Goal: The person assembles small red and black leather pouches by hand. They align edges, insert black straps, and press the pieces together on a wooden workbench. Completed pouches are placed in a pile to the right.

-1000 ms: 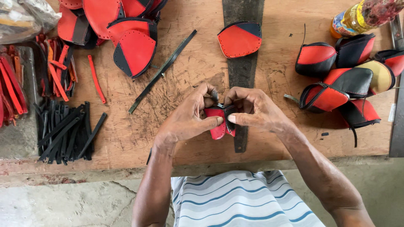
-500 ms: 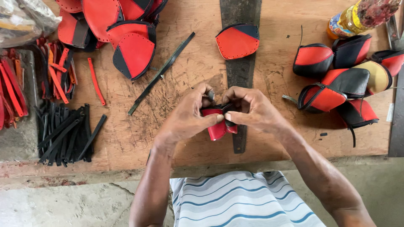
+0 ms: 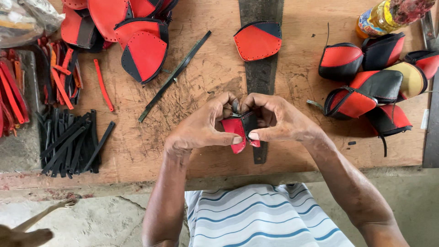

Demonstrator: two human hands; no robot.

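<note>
Head view, looking down on a scarred wooden workbench: the left hand and the right hand meet at the middle of the bench, both pinched on one small red-and-black leather piece, thumbs along its lower edge and the other fingers curled over its top, where a small dark bit, perhaps a buckle or ring, shows between them. The piece is held just above the bench, over the near end of a long dark tapering strip that runs away from the person. Against half a second and a second ago, little has changed: the hands are in the same spot with the same two-handed pinch, and only the fingers have shifted slightly on the piece, so the work is fine fingertip fitting, not a move to another place. Beyond the hands, a flat stitched red-and-black panel lies on the strip. To the right sits a cluster of finished pouches in red, black and one pale yellow, with a bottle behind them. To the left, a thin dark strap lies slantwise, a heap of cut red-and-black panels fills the far corner, and bundles of black strips and red strips lie at the edge.
</note>
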